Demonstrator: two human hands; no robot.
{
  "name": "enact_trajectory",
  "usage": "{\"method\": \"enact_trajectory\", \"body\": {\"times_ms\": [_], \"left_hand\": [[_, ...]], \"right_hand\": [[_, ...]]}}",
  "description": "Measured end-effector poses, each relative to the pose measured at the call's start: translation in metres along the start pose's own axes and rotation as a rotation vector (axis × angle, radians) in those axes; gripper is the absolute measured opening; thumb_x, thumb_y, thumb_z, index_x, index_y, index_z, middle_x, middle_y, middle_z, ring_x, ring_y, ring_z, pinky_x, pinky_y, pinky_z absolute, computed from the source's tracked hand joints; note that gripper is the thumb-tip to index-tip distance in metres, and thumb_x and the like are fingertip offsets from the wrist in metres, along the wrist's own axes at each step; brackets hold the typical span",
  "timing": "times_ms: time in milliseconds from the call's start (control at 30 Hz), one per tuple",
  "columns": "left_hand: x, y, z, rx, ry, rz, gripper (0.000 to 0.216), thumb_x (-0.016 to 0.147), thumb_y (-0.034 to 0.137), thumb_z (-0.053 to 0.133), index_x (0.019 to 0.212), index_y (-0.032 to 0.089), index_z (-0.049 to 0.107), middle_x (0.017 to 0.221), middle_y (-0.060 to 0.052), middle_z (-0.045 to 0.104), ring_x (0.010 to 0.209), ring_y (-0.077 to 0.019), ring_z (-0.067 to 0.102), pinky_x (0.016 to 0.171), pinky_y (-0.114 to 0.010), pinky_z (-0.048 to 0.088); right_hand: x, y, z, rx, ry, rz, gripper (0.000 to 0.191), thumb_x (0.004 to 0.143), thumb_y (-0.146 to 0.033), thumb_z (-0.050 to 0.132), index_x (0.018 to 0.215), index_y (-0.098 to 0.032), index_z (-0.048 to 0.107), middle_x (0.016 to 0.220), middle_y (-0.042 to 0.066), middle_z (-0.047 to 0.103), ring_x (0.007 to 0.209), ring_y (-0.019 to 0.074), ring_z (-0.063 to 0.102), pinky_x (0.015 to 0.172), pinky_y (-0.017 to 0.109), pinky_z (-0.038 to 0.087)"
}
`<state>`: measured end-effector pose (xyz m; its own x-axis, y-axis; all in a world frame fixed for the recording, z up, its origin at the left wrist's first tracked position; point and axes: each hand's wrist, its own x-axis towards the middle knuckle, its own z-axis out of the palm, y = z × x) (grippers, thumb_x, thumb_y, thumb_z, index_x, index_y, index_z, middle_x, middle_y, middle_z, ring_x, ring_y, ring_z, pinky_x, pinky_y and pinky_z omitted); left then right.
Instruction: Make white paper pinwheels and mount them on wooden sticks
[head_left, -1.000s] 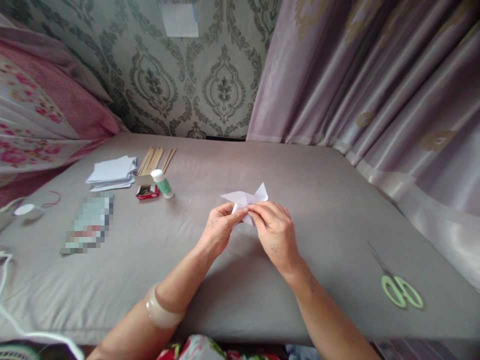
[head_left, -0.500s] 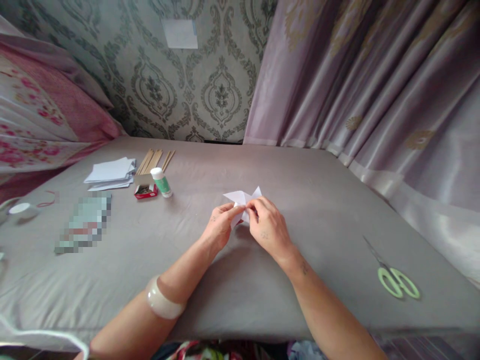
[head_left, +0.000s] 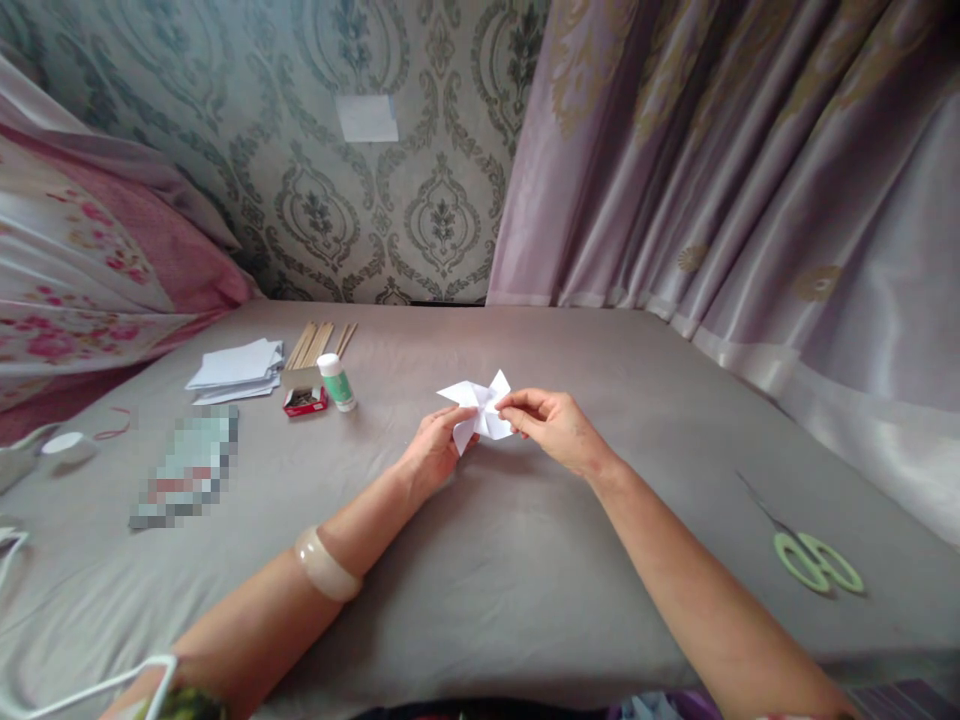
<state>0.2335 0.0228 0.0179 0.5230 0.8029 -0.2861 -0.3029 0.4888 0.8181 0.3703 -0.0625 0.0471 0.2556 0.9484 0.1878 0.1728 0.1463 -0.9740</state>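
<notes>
A white paper pinwheel (head_left: 491, 425) with pointed blades is held up over the middle of the grey-covered table. My left hand (head_left: 437, 440) grips it from the left, thumb on top near its centre and fingers underneath. On the other side, my right hand (head_left: 556, 425) has thumb and forefinger pinched together at the pinwheel's right part, close to the centre. Whether a small fastener sits between those fingertips cannot be made out. A pale bangle (head_left: 328, 565) is around my left forearm.
Left of my hands stand a white-and-green glue bottle (head_left: 336, 383) and an open red box (head_left: 305, 402) of small metal pieces. Behind lie wooden sticks (head_left: 310, 345) and a paper stack (head_left: 236, 368). Green-handled scissors (head_left: 817, 562) lie at right; a blurred packet (head_left: 187, 465) lies at left.
My right hand has drawn back to the right from over the pinwheel's centre, so more of its blades show. My left hand keeps its hold. The camera view has tilted slightly upward.
</notes>
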Motion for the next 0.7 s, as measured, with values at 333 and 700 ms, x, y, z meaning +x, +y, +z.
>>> {"method": "enact_trajectory", "body": {"times_ms": [333,700], "left_hand": [[-0.004,-0.01,-0.004,0.0,-0.197,0.01,0.022,0.058,0.025,0.078,0.073,0.011,0.071,0.068,-0.008,0.07,0.057,-0.0142,0.059,0.062,-0.026,0.046],[-0.012,-0.01,-0.001,0.047,-0.292,-0.055,0.022,0.065,0.03,0.075,0.077,0.011,0.071,0.068,-0.006,0.068,0.062,-0.015,0.061,0.068,-0.028,0.045]], "right_hand": [[-0.018,0.017,0.008,-0.383,0.134,-0.22,0.011,0.078,-0.031,0.067,0.073,-0.022,0.07,0.094,0.004,0.059,0.087,0.0172,0.056,0.088,0.037,0.045],[-0.02,0.03,0.0,-0.511,0.285,-0.166,0.024,0.074,-0.054,0.068,0.072,-0.03,0.074,0.121,0.004,0.046,0.115,0.0272,0.043,0.102,0.049,0.036]]}}
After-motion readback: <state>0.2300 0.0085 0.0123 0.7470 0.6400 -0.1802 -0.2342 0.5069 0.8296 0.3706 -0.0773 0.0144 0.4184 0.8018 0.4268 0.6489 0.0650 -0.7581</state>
